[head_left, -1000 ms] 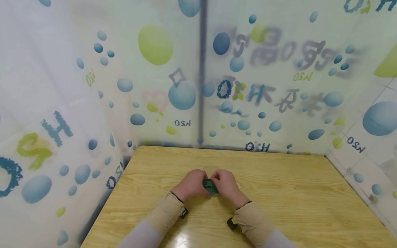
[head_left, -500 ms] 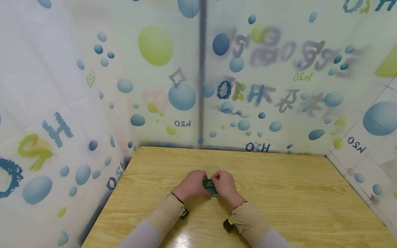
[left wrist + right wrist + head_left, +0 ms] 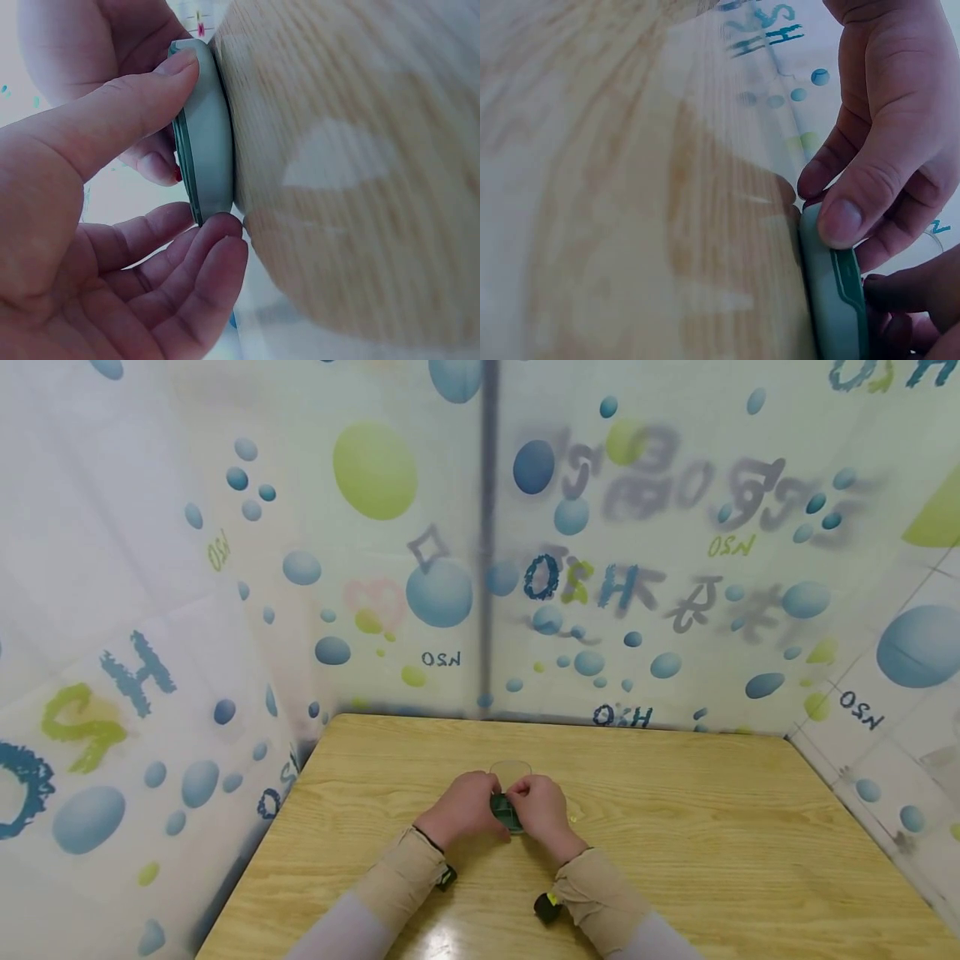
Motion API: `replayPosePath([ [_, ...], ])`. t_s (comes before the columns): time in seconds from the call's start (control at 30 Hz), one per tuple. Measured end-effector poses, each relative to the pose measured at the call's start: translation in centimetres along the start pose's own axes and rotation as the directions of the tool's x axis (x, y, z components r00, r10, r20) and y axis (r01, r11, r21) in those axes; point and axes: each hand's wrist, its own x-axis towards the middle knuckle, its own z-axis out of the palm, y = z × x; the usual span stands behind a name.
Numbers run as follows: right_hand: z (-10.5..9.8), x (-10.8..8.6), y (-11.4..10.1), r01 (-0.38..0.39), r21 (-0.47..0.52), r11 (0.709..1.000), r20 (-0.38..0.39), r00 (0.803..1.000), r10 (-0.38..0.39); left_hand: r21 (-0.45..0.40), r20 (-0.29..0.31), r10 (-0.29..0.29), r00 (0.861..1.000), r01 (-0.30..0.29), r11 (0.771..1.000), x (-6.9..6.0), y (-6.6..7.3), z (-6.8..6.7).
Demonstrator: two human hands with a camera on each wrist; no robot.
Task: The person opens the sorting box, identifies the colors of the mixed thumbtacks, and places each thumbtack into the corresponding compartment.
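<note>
While the bubble-print wall (image 3: pixel 675 693) fills the background, the action sits on the wood table (image 3: pixel 675 827), a bit left of its midline, well in from the far edge; near edge out of view. Both hands at the case. Left hand (image 3: pixel 467 806) grips it from the left, thumb on the near side, fingers round toward the far side, spread only as wide as the case. Right hand (image 3: pixel 543 806) comes from the right, fingers curled, tips in a close pinch over the case's far part. Round green case (image 3: pixel 506 810), open, flat on the table between the hands, touching both; no clear long axis, but case plus lid run toward the far edge. Clear lid (image 3: pixel 511 768) tipped back on the far-edge side. Key relation, my read: pinch directly above the open compartments, right hand nearer to working inside, left just steadying. Tiny yellow bit (image 3: pixel 573 818) on the table, just beside the right hand, toward the right edge.

View differences: head shows compartments and lid; left wrist adds a red bit (image 3: pixel 178 174) at the right fingertips, apparently pinched, shape unclear, not discernible from head. Right wrist shows the case's latch (image 3: pixel 847 277), which head doesn't.
</note>
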Motion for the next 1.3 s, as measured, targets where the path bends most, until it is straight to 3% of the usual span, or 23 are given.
replayPosePath([
  [0.4,-0.5,0.3,-0.1,-0.041,0.040,0.998,0.037,0.999,0.040,0.000,0.016,0.000,1.000,0.000,1.000,-0.1,0.1,-0.2],
  [0.6,-1.2,0.6,0.0,-0.021,0.075,0.997,0.079,0.997,0.015,-0.003,0.013,-0.001,1.000,0.001,1.000,0.0,0.0,-0.2],
  [0.87,-2.7,1.1,1.0,-0.018,0.146,0.989,0.170,0.985,-0.007,-0.014,0.020,-0.022,1.000,0.022,1.000,-0.1,0.2,-0.2],
  [1.03,-4.1,1.7,1.5,-0.098,0.162,0.982,0.210,0.976,0.063,-0.014,0.029,-0.035,0.999,0.036,0.999,0.0,0.1,-0.2],
  [1.13,-5.1,1.8,1.6,-0.125,0.151,0.981,0.216,0.972,0.091,-0.007,0.033,-0.036,0.999,0.036,0.999,0.0,0.2,-0.2],
  [1.3,-6.4,2.3,2.1,-0.104,0.116,0.988,0.200,0.977,0.079,-0.003,0.035,-0.038,0.999,0.038,0.999,0.1,0.2,-0.2],
])
